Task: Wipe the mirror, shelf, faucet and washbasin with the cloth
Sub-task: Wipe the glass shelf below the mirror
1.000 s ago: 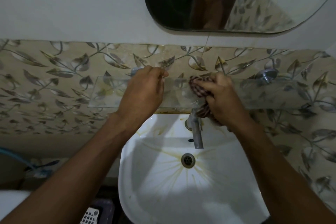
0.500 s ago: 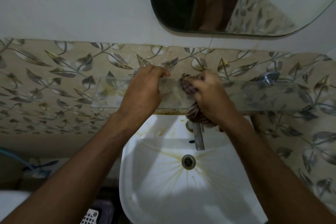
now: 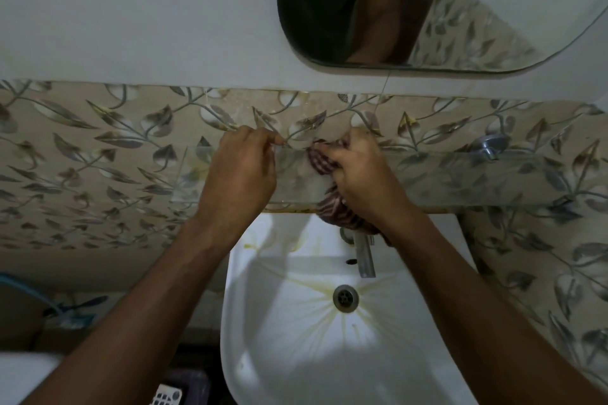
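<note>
A clear glass shelf runs along the leaf-patterned tiles above a white washbasin. My right hand is shut on a striped red-and-white cloth and presses it onto the shelf's middle; more cloth hangs below the shelf edge. My left hand rests on the shelf just left of the cloth, fingers curled over its back edge. A metal faucet pokes out under my right wrist, its base hidden. The mirror hangs above, showing a person's arm.
A metal shelf bracket sits on the right of the shelf. The basin drain is ringed by yellow stains. A blue hose lies at the lower left, and a white slotted basket stands below the basin's left side.
My right hand has slid the cloth leftward along the shelf, closer to my left hand. My left hand has stayed in place on the shelf.
</note>
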